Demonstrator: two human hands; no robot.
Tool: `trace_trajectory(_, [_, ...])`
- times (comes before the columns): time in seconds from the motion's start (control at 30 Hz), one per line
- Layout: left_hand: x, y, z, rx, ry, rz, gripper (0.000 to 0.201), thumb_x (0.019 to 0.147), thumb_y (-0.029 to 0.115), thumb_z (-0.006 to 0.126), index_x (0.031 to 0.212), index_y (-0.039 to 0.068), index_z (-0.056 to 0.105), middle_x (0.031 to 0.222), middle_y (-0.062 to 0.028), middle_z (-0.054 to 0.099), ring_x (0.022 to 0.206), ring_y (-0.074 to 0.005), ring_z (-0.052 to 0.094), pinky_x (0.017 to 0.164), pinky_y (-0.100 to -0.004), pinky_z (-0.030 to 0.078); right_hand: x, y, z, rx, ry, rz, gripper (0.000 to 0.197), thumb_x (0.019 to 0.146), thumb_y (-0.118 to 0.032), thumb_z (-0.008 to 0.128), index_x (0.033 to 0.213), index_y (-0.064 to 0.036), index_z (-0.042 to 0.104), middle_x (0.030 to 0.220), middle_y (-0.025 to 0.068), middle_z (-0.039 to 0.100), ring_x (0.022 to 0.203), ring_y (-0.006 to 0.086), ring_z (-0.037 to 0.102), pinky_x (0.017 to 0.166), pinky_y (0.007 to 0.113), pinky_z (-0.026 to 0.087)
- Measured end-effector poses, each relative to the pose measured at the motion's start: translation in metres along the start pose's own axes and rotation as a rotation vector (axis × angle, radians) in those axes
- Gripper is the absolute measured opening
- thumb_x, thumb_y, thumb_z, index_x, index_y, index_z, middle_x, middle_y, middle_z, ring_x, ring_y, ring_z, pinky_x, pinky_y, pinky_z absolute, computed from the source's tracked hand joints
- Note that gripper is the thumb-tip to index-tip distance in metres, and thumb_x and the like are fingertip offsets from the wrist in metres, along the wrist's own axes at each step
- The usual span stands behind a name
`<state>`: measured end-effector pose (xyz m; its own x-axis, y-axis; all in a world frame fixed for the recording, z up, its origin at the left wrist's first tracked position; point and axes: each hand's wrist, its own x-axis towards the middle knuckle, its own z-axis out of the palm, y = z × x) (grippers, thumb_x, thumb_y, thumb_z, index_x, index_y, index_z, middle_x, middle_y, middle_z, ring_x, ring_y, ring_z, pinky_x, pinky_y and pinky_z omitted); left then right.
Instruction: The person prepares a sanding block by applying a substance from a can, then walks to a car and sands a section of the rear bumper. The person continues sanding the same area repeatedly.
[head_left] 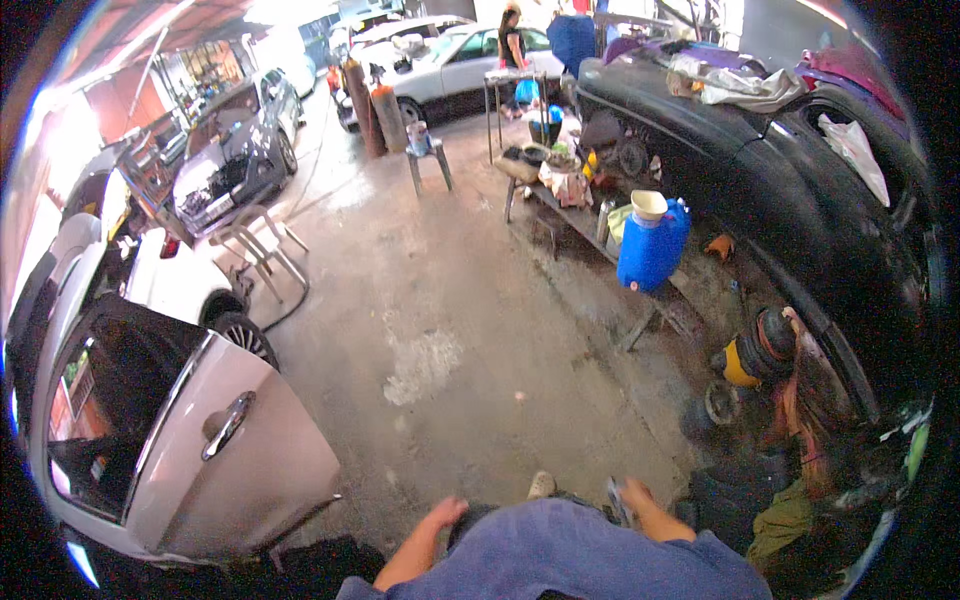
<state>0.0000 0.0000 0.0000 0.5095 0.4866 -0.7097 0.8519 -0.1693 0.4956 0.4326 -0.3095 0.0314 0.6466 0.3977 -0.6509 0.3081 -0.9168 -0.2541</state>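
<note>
My left hand hangs low beside the blue shirt I wear, next to the dark cloth at my waist. Its fingers are too small and blurred to read, and nothing shows in it. On the other side, my right hand is closed round a slim grey object whose kind I cannot make out. A light shoe tip pokes out in front of me on the concrete floor. Left of my left hand stands an open white car door with a chrome handle.
A low bench carries a blue jerrycan with a cream funnel. A black car body lines the right side. Plastic chairs, a stool and gas cylinders stand farther off. A person is near a silver car.
</note>
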Motion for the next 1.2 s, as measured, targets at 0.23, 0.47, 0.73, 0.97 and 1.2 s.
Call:
trace_trajectory(0.23, [0.052,0.040,-0.019,0.119,-0.196,-0.176,0.102,0.093,0.071,0.045,0.154,-0.005,0.016,0.139,-0.0301,0.053,0.133,-0.0392,0.050,0.112,-0.0474,0.037,0.026,-0.309,-0.164,0.148,0.046,-0.539,0.042,0.094,-0.033,0.062,0.128,-0.0076,0.063,0.117,0.0234,0.068,0.112,0.0406,0.063,0.091,0.046,0.050])
trace_trajectory(0.47, [0.084,0.170,-0.242,-0.423,-0.077,0.031,0.055,0.098,0.051,0.055,0.116,0.000,0.068,0.113,-0.0193,0.070,0.106,-0.0268,0.065,0.096,-0.0398,0.048,0.081,-0.451,-0.179,-0.282,-0.259,-0.904,0.034,0.096,-0.033,0.060,0.122,-0.0134,0.067,0.104,0.0202,0.071,0.100,0.0409,0.066,0.084,0.049,0.051])
trace_trajectory(0.73, [0.173,0.286,-0.449,-0.196,0.169,0.679,0.050,0.099,0.032,0.063,0.139,0.004,0.055,0.136,-0.0114,0.061,0.123,-0.0199,0.057,0.103,-0.0346,0.046,0.132,-0.617,-0.253,-0.156,-0.408,-0.939,0.033,0.096,-0.028,0.060,0.122,-0.0093,0.068,0.097,0.0165,0.073,0.085,0.0281,0.070,0.077,0.041,0.053])
trace_trajectory(0.97, [0.236,0.294,-0.556,-0.518,-0.006,0.462,0.033,0.104,0.026,0.054,0.117,0.001,0.071,0.103,-0.0049,0.073,0.096,-0.0142,0.064,0.089,-0.0317,0.051,0.199,-0.705,-0.296,0.307,-0.606,-0.704,0.035,0.095,-0.027,0.065,0.121,-0.0034,0.067,0.098,0.0086,0.073,0.086,0.0195,0.068,0.077,0.036,0.055])
trace_trajectory(1.2, [0.299,0.253,-0.637,-1.472,0.315,0.268,0.026,0.099,0.014,0.057,0.123,0.004,0.063,0.101,-0.0065,0.071,0.093,-0.0156,0.069,0.080,-0.0310,0.059,0.318,-0.762,-0.325,1.478,-0.400,-0.351,0.040,0.101,-0.032,0.056,0.123,0.0010,0.061,0.116,0.0106,0.069,0.100,0.0232,0.068,0.087,0.041,0.056])
